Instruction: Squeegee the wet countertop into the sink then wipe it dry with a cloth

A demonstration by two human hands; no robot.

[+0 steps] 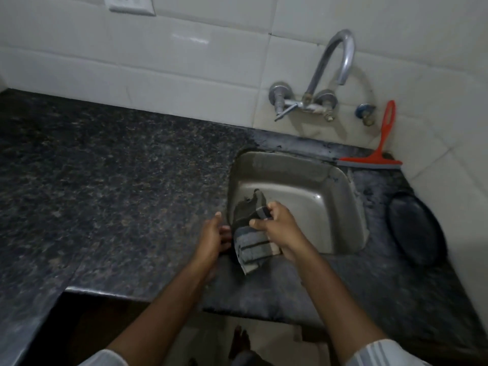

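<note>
A dark striped cloth [250, 247] hangs over the front left corner of the steel sink [303, 180]. My right hand [277, 228] grips it from the right, fingers closed on its upper folds. My left hand [214, 236] is just left of the cloth, fingers at its edge; whether they pinch it I cannot tell. The red squeegee [380, 151] leans against the wall tiles behind the sink's right corner, its blade resting on the speckled dark granite countertop [118, 180].
A curved metal tap [330, 72] juts from the tiled wall over the sink. A dark round lid or plate [414, 228] lies on the counter right of the sink. A socket [130, 3] sits high on the wall. The counter's front edge runs below my forearms.
</note>
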